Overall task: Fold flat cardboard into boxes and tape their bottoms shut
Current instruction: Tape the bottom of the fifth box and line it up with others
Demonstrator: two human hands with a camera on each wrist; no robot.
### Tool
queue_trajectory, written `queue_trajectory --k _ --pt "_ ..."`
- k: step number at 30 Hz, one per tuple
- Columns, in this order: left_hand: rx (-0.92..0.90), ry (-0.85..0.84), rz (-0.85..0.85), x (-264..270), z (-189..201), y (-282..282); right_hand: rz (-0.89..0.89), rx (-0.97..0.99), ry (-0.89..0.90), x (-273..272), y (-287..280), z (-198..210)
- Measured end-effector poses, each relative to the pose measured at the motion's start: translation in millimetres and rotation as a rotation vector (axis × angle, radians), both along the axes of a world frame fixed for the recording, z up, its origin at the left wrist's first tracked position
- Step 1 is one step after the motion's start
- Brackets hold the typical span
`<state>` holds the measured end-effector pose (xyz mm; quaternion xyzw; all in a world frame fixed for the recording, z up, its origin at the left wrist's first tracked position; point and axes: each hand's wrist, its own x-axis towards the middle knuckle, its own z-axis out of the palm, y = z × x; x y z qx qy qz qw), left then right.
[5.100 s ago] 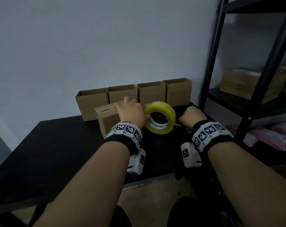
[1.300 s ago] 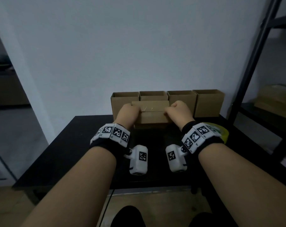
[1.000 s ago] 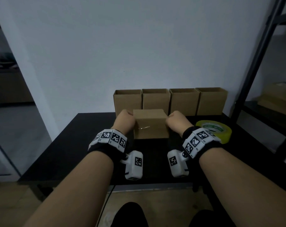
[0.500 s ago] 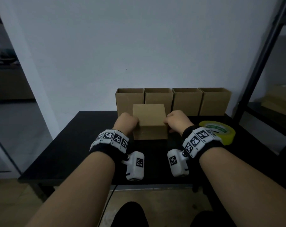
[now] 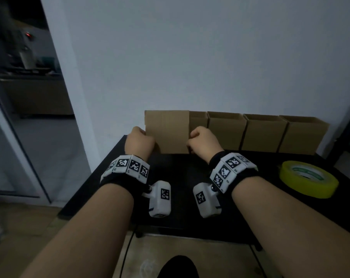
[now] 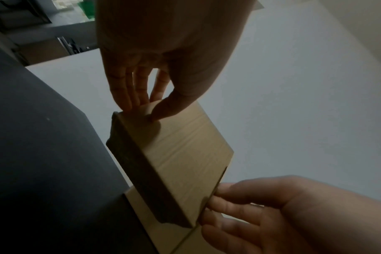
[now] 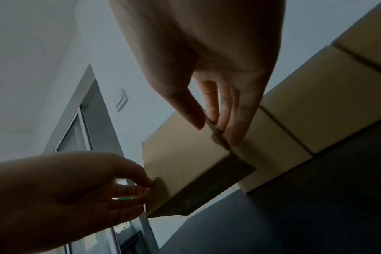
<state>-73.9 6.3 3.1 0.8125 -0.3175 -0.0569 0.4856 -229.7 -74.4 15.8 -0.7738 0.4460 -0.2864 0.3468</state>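
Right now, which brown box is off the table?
The held box, pinched between the left hand and right hand. The other boxes stand along the wall.

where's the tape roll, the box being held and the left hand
tape roll (image 5: 308,182): head view, on its yellow outer wall.
held box (image 5: 167,131): head view, on the near cardboard face.
left hand (image 5: 139,142): head view, on the back of the hand.

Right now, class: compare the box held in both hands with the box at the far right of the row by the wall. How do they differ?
The held box is pinched at its sides by the left hand and right hand; the far-right box is untouched. The held box is lifted off the black table; the far-right box rests on it, open top showing. Both are plain brown cardboard, similar in size.
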Motion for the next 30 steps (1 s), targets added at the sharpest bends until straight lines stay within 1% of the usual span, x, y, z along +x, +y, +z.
queue_trajectory --k 6,12,19,23,27,30 --pt "0.025 0.015 0.065 47.4 -13.7 4.8 0.076 0.052 0.023 52.2 2.7 -12.3" --pt "0.079 0.038 0.024 74.1 -21.8 -9.8 0.094 0.118 0.054 85.4 -3.4 -21.1" --pt "0.065 0.080 -0.048 90.7 -30.4 -27.9 0.092 0.203 0.071 100.2 -21.1 -31.8" --pt "0.035 0.142 -0.100 93.4 -41.0 -35.6 0.132 0.282 0.085 102.3 -30.6 -36.1" --pt "0.015 0.247 -0.162 93.3 -46.3 -40.9 0.133 0.356 0.068 105.3 -38.9 -42.4" --pt "-0.001 0.261 -0.158 92.4 -46.6 -45.8 0.132 0.388 0.061 104.6 -42.2 -43.7"
